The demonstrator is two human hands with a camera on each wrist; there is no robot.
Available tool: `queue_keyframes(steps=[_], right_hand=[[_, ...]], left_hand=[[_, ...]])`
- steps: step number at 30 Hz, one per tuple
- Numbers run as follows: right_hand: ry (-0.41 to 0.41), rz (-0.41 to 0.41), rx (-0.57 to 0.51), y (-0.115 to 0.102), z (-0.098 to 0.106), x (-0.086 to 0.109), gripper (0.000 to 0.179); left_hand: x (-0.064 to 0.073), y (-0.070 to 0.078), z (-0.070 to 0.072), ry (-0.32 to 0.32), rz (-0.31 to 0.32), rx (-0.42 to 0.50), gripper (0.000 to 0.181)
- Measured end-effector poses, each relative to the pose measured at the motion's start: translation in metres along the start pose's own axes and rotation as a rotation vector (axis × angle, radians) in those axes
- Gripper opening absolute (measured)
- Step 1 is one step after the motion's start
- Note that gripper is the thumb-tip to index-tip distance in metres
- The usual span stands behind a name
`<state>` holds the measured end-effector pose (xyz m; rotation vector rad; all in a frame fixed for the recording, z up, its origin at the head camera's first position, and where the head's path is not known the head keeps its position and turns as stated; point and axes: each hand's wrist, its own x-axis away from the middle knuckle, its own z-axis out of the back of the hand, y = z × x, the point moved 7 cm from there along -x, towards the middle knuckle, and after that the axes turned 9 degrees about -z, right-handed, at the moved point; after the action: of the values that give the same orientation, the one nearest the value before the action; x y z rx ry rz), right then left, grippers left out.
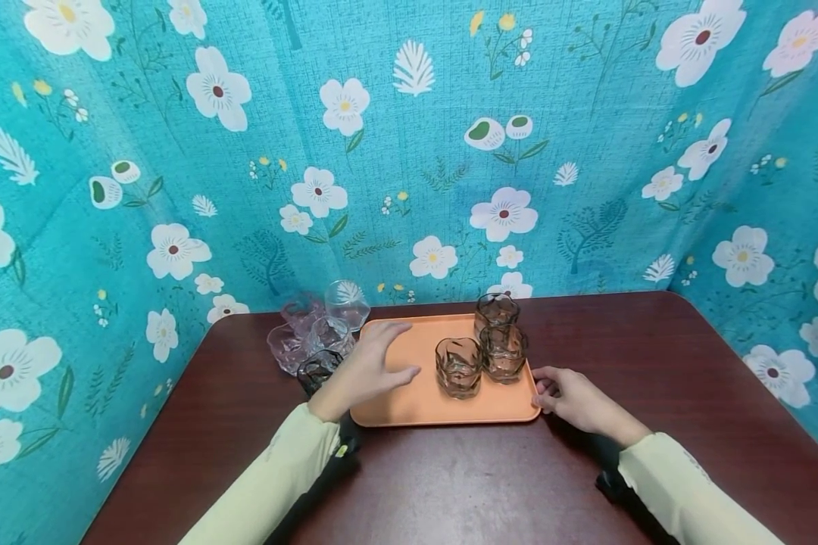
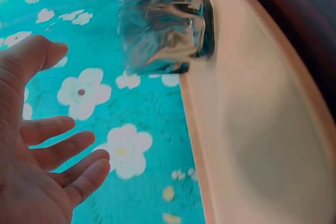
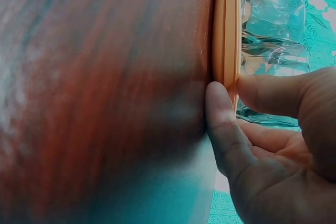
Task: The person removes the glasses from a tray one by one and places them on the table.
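Note:
An orange tray (image 1: 409,409) lies on the table with three smoky brown glasses on its right half: a front one (image 1: 458,369), one beside it (image 1: 504,354) and one at the back (image 1: 496,309). My right hand (image 1: 572,397) pinches the tray's right rim; in the right wrist view, thumb and finger of the right hand (image 3: 273,145) are on either side of that rim. Over the tray's left end hovers my left hand (image 1: 371,371), thumb and fingers spread and holding nothing. In the left wrist view, the left hand (image 2: 52,150) is apart from a smoky glass (image 2: 165,27).
Left of the tray stand several more glasses: pink-tinted ones (image 1: 288,348), clear ones (image 1: 347,304) and a dark one (image 1: 316,369) partly hidden by my left hand. The dark brown table (image 1: 450,484) meets a turquoise floral cloth (image 1: 409,166) at the back.

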<state>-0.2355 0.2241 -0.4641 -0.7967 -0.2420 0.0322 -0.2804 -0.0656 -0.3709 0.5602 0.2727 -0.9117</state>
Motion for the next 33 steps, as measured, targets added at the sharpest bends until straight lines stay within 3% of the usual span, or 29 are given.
queue_keyframes(steps=[7, 15, 33], right_hand=[[-0.01, -0.033, 0.003, 0.003, -0.001, -0.003, 0.042], [-0.014, 0.004, 0.018, -0.001, 0.0, -0.003, 0.042], [-0.008, 0.015, 0.009, -0.002, 0.002, -0.002, 0.039]], left_hand=[[-0.025, 0.005, -0.034, -0.143, 0.065, 0.027, 0.079], [-0.042, 0.003, -0.058, -0.232, 0.1, 0.026, 0.084], [-0.051, 0.013, -0.076, -0.299, 0.092, 0.009, 0.081]])
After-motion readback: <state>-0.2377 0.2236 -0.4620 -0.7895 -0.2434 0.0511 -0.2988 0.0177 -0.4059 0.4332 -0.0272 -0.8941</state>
